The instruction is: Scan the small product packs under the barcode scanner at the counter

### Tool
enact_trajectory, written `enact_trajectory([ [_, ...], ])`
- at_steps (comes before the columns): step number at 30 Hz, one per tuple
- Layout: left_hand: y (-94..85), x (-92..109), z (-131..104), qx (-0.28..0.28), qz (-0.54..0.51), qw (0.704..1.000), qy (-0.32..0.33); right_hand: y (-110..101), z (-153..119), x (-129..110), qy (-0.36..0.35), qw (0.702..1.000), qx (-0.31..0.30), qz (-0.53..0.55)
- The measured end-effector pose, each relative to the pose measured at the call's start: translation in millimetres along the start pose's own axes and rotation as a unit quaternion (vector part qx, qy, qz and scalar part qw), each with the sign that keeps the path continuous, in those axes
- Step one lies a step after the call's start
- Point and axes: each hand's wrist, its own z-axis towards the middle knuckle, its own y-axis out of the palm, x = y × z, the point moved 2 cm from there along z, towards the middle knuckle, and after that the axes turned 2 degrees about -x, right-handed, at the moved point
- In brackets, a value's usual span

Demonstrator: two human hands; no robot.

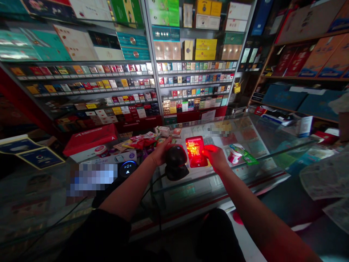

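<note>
A black desktop barcode scanner stands on the glass counter, its cable running off to the left. My left hand is closed around its left side, with some fingers hidden behind its head. My right hand pinches the right edge of a small flat packet, held upright just right of the scanner. Red light from the scanner glows across the packet, so its print is hard to read. A white and pink tub and a green snack packet lie right of my right hand.
Candy bags and a red shoe box sit on the counter's left. A dark payment device with a lit display stands nearer. The glass counter has long edges. Cigarette shelves fill the back; boxes line the right.
</note>
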Motion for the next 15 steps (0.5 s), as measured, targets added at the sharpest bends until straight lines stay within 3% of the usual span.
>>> enact_trajectory([
  [4, -1.9, 1, 1, -0.008, 0.012, 1.000, 0.022, -9, 22, -2, 0.035, 0.999, 0.027, 0.023],
  [8, -6.0, 1, 2, 0.014, 0.004, 0.999, 0.038, -22, 54, -5, 0.041, 0.991, 0.078, -0.099],
  [15, -5.1, -2, 2, 0.072, -0.018, 0.996, 0.056, -31, 109, 7, 0.070, 0.945, 0.087, -0.307],
])
